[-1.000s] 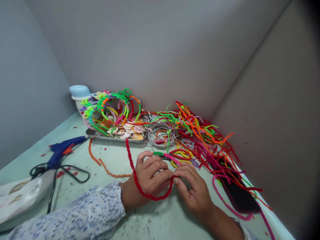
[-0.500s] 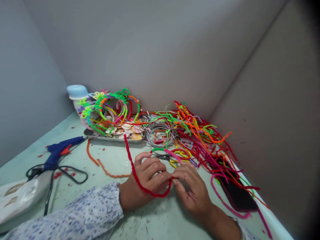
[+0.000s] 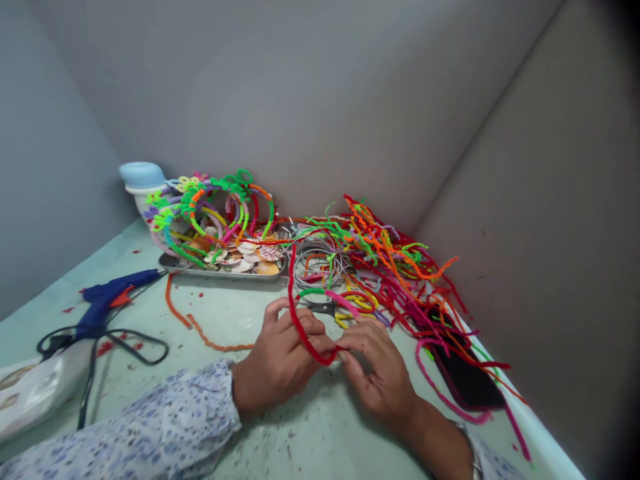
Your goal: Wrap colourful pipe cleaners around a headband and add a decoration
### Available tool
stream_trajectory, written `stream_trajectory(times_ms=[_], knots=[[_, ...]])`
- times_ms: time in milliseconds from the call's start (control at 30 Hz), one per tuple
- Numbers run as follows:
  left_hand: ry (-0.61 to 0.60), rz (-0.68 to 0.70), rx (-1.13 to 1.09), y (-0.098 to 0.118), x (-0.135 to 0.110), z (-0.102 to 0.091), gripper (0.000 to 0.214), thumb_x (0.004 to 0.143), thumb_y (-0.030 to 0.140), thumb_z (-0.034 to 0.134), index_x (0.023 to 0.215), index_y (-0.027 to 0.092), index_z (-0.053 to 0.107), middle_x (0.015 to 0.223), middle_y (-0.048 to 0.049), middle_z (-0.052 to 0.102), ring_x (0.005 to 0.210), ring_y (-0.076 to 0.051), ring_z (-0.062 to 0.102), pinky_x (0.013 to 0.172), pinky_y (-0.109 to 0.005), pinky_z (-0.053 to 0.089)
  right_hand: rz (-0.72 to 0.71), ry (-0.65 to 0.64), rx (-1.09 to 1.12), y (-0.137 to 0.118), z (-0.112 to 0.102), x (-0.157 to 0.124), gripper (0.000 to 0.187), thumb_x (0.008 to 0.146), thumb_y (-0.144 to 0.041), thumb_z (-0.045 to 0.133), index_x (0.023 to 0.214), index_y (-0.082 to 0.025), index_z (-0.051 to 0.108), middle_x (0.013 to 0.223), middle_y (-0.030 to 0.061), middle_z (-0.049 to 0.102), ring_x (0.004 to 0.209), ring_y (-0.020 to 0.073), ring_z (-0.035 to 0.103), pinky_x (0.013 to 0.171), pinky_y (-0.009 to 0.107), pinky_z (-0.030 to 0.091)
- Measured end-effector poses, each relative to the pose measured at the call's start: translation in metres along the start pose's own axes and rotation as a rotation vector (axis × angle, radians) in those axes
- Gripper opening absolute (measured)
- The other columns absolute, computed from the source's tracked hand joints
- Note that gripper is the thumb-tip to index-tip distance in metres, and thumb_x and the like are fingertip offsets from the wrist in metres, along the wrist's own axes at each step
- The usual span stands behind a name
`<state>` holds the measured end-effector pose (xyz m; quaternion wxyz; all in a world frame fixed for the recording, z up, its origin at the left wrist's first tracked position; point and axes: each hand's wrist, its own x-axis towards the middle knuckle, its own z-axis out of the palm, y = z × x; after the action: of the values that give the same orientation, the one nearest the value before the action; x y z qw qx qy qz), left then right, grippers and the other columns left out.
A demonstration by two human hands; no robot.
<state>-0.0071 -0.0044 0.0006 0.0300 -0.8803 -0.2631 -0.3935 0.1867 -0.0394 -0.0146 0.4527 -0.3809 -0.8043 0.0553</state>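
My left hand (image 3: 280, 357) and my right hand (image 3: 377, 370) meet over the pale green table (image 3: 225, 320), fingers pinched together on a red pipe cleaner (image 3: 296, 313). The pipe cleaner bends in a tight loop at the fingertips and its free end stands up toward the pile behind. Just beyond my fingers lie small scissors (image 3: 320, 308) among pink, green and yellow pipe cleaners.
A big tangle of coloured pipe cleaners (image 3: 390, 267) fills the right corner, partly over a black phone (image 3: 465, 380). A metal tray (image 3: 225, 270) with shells and wrapped hoops (image 3: 210, 207) stands at the back. A blue glue gun (image 3: 107, 300) with black cable, and an orange pipe cleaner (image 3: 200, 327) lie left.
The red pipe cleaner's loop has been pulled smaller and its free end has swung from the left to upright, right of my left hand. Both hands have shifted slightly up the table.
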Motion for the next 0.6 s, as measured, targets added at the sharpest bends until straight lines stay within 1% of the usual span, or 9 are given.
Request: stream_trajectory(times_ms=[100, 167, 333, 467, 600], knots=[[0.047, 0.021, -0.060, 0.0008, -0.0010, 0.0004, 0.011, 0.087, 0.017, 0.058, 0.090, 0.023, 0.065, 0.086, 0.0007, 0.070, 0.088, -0.017, 0.061, 0.098, -0.041, 0.029, -0.021, 0.002, -0.020, -0.0003, -0.0004, 0.0012, 0.017, 0.085, -0.012, 0.050, 0.097, -0.021, 0.057, 0.085, 0.0038, 0.064, 0.082, 0.0195, 0.059, 0.079, 0.039, 0.044], [0.053, 0.014, -0.086, 0.0019, -0.0002, -0.0002, 0.011, 0.087, 0.016, 0.057, 0.090, 0.022, 0.066, 0.086, -0.0008, 0.069, 0.088, -0.017, 0.060, 0.097, -0.042, 0.029, -0.033, 0.000, -0.032, 0.0000, -0.0005, 0.0017, 0.017, 0.085, -0.012, 0.050, 0.097, -0.021, 0.057, 0.085, 0.0038, 0.064, 0.082, 0.0194, 0.059, 0.080, 0.039, 0.044], [0.008, -0.004, -0.101, 0.0032, 0.0028, -0.0032, 0.008, 0.087, 0.016, 0.058, 0.088, 0.020, 0.065, 0.087, -0.0022, 0.069, 0.085, -0.018, 0.057, 0.091, -0.040, 0.033, -0.049, -0.017, -0.065, 0.0020, -0.0003, 0.0005, 0.019, 0.085, -0.011, 0.050, 0.099, -0.021, 0.056, 0.087, 0.0032, 0.064, 0.084, 0.0184, 0.059, 0.088, 0.042, 0.042], [-0.039, -0.037, -0.083, 0.0019, 0.0032, -0.0020, 0.009, 0.088, 0.018, 0.057, 0.082, 0.018, 0.063, 0.082, -0.0025, 0.066, 0.081, -0.018, 0.054, 0.088, -0.040, 0.034, -0.062, -0.021, -0.104, 0.0032, 0.0002, -0.0001, 0.019, 0.085, -0.011, 0.049, 0.099, -0.021, 0.056, 0.087, 0.0031, 0.065, 0.084, 0.0184, 0.059, 0.089, 0.042, 0.042], [-0.050, -0.057, -0.108, 0.0015, 0.0033, -0.0003, 0.009, 0.089, 0.019, 0.056, 0.082, 0.018, 0.062, 0.083, -0.0025, 0.065, 0.083, -0.018, 0.053, 0.088, -0.040, 0.034, -0.068, -0.021, -0.121, 0.0038, 0.0007, 0.0002, 0.019, 0.085, -0.011, 0.049, 0.099, -0.022, 0.056, 0.088, 0.0030, 0.065, 0.085, 0.0183, 0.060, 0.091, 0.042, 0.042]])
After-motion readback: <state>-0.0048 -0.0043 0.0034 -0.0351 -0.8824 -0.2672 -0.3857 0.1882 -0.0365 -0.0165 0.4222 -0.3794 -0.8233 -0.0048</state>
